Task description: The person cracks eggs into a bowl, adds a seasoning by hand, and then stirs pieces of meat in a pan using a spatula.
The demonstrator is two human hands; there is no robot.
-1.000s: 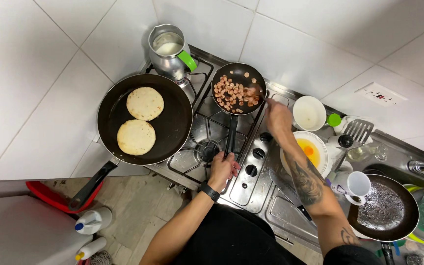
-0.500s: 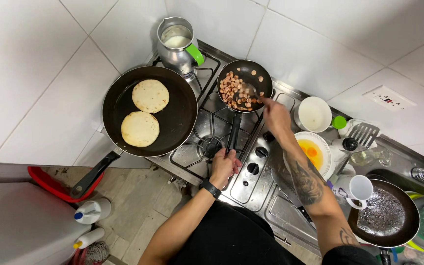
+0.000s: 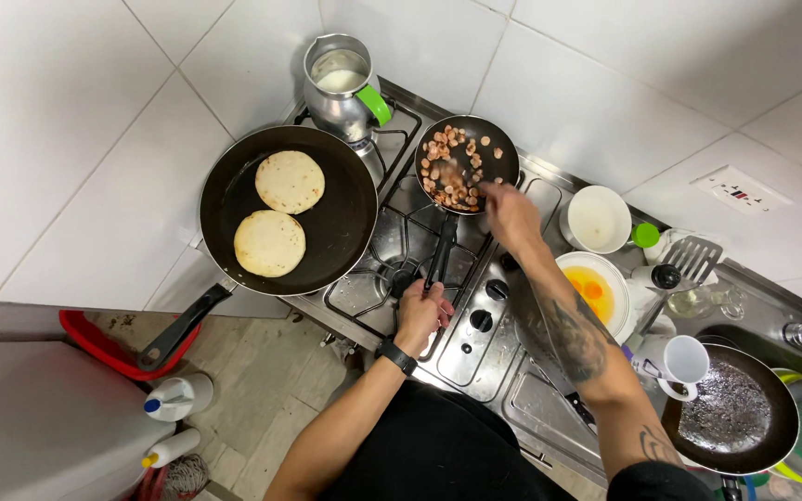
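Note:
My left hand (image 3: 422, 314) grips the black handle of a small frying pan (image 3: 503, 157) that sits on the stove's back burner. The pan holds several browned sausage slices (image 3: 447, 169). My right hand (image 3: 510, 215) reaches over the pan's right rim and holds a utensil (image 3: 464, 176) among the slices; the utensil is blurred, so its kind is unclear. A black watch sits on my left wrist.
A large black pan (image 3: 345, 223) with two flat round breads (image 3: 290, 181) stands to the left. A metal pot (image 3: 341, 85) with a green handle is behind. Right of the stove (image 3: 392, 243): a white bowl (image 3: 597, 220), a bowl of eggs (image 3: 588, 288), a spatula (image 3: 689, 263), a white mug (image 3: 681, 360), another dark pan (image 3: 731, 409).
My right hand has moved the utensil left through the sausage slices, which have spread about the pan. My left hand keeps its hold on the handle. The view shifted slightly.

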